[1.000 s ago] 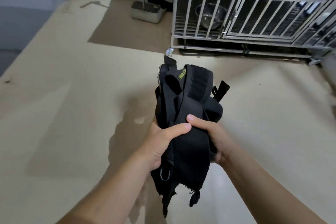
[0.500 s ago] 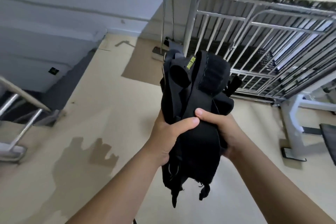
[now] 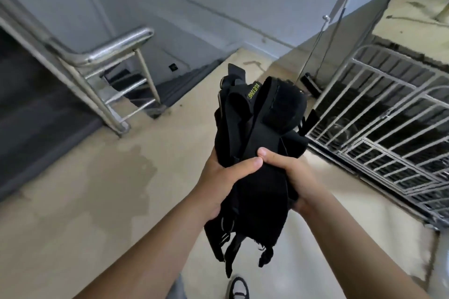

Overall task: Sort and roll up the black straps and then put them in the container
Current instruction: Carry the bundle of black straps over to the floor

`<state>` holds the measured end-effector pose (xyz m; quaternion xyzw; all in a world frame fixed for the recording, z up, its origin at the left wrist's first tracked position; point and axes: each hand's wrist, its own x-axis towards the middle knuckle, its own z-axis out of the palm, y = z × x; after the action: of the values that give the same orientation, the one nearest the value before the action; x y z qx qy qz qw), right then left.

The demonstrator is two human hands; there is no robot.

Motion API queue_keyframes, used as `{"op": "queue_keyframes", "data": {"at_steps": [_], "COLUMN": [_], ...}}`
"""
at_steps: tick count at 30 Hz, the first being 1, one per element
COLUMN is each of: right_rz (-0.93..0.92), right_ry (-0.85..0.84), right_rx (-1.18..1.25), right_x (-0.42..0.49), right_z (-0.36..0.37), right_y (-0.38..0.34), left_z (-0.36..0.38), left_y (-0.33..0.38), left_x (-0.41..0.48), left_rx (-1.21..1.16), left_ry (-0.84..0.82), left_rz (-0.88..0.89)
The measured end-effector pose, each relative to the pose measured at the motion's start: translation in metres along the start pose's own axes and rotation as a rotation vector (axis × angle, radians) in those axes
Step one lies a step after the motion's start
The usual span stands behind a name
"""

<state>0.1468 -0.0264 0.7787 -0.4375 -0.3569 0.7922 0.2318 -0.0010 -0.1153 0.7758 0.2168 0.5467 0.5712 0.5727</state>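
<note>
Bundle of black straps [image 3: 257,128] is held upright in mid-air above the floor [image 3: 97,189], between a stair railing [image 3: 104,56] and a metal cage [image 3: 388,133]. It is clasped at its middle: left hand [image 3: 223,182] is wrapped round one side, right hand [image 3: 291,177] is curled round the other, thumbs touching across the front. Frayed ends hang loose below.

Step judged: gathered bundle is being carried; a tidy roll is not evident. No container is seen. Next: a container must be found, and loose ends tucked in.

Steel stair railing [image 3: 102,56] left; barred metal cage [image 3: 388,133] right.
</note>
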Motion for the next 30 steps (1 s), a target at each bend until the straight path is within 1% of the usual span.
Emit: {"op": "queue_keyframes", "data": {"at_steps": [5,8,11,16,23,27,30], "right_rz": [0.069,0.118,0.187,0.321,0.501,0.566,0.612], "right_ry": [-0.199,-0.372,-0.502,-0.709,-0.932,-1.039,-1.126], "right_rx": [-0.133,-0.226,-0.322,-0.480,-0.664,-0.774,-0.840], "right_x": [-0.006,-0.014,-0.033,-0.091,-0.193,-0.245,-0.273], "right_z": [0.065,0.120,0.185,0.303,0.449,0.526,0.584], "right_y": [0.031,0.063,0.103,0.191,0.335,0.408,0.455], "left_z": [-0.052,-0.096,-0.141,-0.220,-0.320,-0.370,-0.411], "left_y": [-0.011,-0.017,-0.025,-0.052,-0.100,-0.117,-0.127], "left_x": [-0.072,-0.126,-0.190,-0.320,-0.504,-0.589,-0.637], "left_rx": [-0.101,-0.176,-0.235,-0.343,-0.440,-0.529,-0.595], "left_ry": [0.245,0.397,0.530,0.762,1.021,1.196,1.304], "left_rz": [0.058,0.092,0.146,0.203,0.271,0.315,0.353]}}
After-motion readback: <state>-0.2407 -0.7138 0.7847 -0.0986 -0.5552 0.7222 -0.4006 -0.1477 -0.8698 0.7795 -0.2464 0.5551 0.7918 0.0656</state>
